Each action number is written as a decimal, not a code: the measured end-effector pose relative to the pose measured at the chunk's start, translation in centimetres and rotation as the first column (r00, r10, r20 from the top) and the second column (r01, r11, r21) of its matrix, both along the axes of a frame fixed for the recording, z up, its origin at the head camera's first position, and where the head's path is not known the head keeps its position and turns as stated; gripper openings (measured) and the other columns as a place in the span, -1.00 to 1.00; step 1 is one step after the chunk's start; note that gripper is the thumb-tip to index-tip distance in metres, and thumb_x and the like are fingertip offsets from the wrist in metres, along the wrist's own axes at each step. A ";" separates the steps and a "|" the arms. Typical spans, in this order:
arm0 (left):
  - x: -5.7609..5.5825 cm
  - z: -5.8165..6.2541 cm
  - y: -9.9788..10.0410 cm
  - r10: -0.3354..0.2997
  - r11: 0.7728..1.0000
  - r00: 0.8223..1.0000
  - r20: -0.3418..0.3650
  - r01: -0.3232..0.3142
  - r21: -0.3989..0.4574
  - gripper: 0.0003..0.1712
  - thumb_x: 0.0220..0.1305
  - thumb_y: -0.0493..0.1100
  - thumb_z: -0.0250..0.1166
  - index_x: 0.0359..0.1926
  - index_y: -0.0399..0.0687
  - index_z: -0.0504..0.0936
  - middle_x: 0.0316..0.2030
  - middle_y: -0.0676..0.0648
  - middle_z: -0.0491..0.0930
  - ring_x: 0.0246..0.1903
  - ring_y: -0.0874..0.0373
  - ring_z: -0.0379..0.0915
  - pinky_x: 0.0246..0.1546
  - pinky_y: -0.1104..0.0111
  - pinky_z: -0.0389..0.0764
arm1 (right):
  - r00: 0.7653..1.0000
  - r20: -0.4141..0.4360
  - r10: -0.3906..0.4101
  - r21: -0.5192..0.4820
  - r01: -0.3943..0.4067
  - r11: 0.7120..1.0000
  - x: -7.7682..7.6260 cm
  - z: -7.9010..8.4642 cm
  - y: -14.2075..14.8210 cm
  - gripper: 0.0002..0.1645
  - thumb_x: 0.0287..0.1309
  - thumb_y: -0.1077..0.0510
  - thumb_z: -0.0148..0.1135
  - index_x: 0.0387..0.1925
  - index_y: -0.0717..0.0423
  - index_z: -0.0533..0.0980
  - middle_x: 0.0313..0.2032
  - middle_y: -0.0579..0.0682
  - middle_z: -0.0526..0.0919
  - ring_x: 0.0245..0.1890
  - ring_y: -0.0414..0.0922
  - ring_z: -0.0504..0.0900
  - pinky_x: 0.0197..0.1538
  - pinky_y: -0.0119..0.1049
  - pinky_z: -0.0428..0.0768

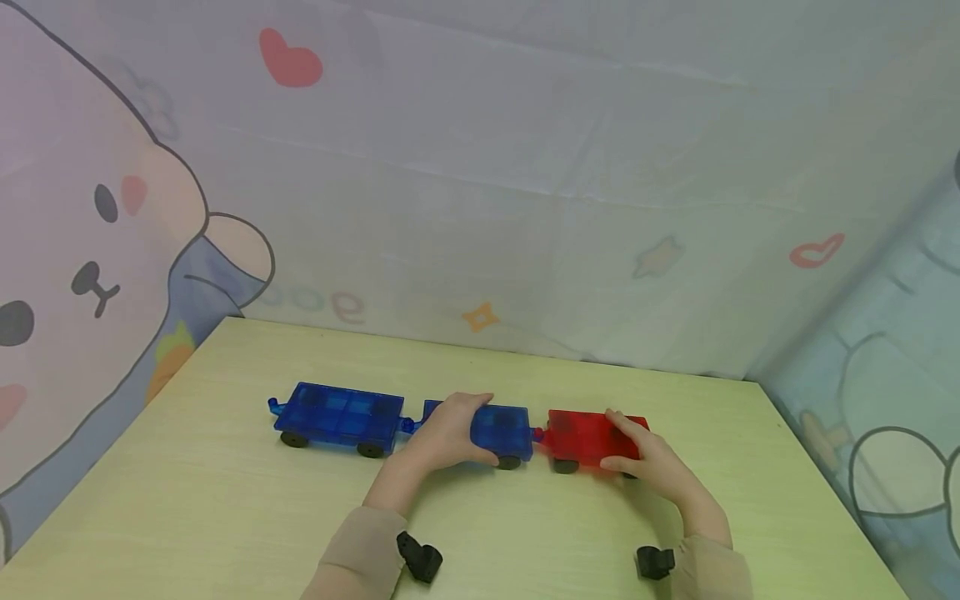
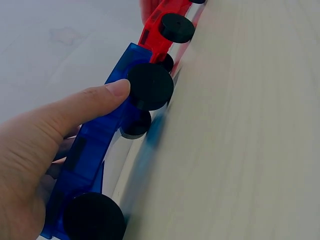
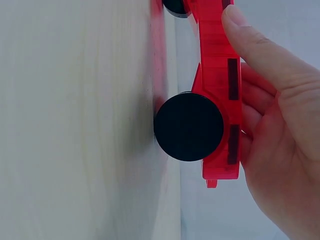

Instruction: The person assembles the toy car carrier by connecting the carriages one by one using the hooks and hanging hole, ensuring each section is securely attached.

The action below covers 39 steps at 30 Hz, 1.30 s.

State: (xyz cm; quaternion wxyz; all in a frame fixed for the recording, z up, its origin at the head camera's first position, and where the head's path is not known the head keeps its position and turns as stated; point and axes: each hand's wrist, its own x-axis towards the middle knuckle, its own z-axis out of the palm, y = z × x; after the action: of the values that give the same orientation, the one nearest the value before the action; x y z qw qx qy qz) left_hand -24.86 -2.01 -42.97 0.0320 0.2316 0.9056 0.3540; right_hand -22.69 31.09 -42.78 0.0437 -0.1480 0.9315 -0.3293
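Observation:
Three translucent flat toy train cars with black wheels stand in a row on the table. At the left is a long blue car [image 1: 341, 412]; a second blue car [image 1: 504, 429] sits mid-row, and a red car [image 1: 579, 435] is at the right. My left hand [image 1: 448, 433] grips the middle blue car across its top, its thumb beside a wheel [image 2: 151, 86] in the left wrist view. With my right hand [image 1: 654, 457] I hold the red car by its right part, thumb on the near side. Small hitches meet between the cars.
The pale wooden table [image 1: 225, 517] extends in front of and behind the row. At its back hangs a printed cloth [image 1: 480, 167], with another side of cloth at the right. A black wrist camera [image 1: 420, 558] sits by each sleeve.

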 end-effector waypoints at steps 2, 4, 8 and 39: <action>0.0 0.0 -0.1 -0.002 1.000 1.000 0.000 0.002 -0.007 0.05 -0.06 0.02 0.59 0.42 -0.15 0.30 0.34 -0.21 0.36 0.35 -0.19 0.24 0.28 -0.04 0.42 | 1.000 0.003 0.000 0.001 0.000 1.000 0.0 0.0 -0.1 -0.03 0.17 0.01 0.35 0.45 0.31 0.13 0.44 0.40 0.10 0.45 0.36 0.03 0.40 0.28 0.17; 0.0 0.0 -0.2 -0.005 1.000 1.000 0.003 0.005 -0.013 0.06 -0.07 0.02 0.59 0.42 -0.15 0.30 0.35 -0.20 0.36 0.36 -0.18 0.24 0.30 -0.04 0.40 | 1.000 0.009 -0.003 0.006 0.003 1.000 0.0 0.1 -0.2 -0.03 0.16 0.01 0.35 0.45 0.32 0.13 0.44 0.40 0.10 0.45 0.36 0.04 0.40 0.28 0.17; -0.1 -0.1 -0.3 -0.022 0.999 1.000 -0.014 0.021 -0.043 0.07 -0.07 0.05 0.59 0.43 -0.13 0.29 0.38 -0.17 0.34 0.40 -0.15 0.19 0.40 -0.03 0.26 | 1.000 0.010 -0.014 0.035 0.014 0.999 0.2 0.5 -0.4 -0.02 0.15 -0.01 0.37 0.44 0.33 0.14 0.42 0.41 0.14 0.43 0.36 0.09 0.38 0.28 0.20; -0.5 0.8 -8.9 -0.002 1.000 0.999 -0.035 0.003 0.030 0.14 -0.09 0.11 0.58 0.47 -0.03 0.22 0.45 -0.19 0.20 0.43 -0.22 0.09 0.31 -0.18 0.29 | 0.979 -0.135 0.151 0.030 -0.148 0.988 -1.4 1.5 -13.7 -0.15 0.09 0.00 0.44 0.36 0.18 0.33 0.33 0.11 0.43 0.35 0.12 0.38 0.33 0.09 0.40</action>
State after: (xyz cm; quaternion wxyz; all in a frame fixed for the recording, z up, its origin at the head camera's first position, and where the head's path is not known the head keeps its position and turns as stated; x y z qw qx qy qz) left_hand -25.41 -10.88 -42.21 0.0129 0.2393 0.9003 0.3634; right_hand -24.10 17.42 -41.27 0.0058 -0.2394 0.9219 -0.3047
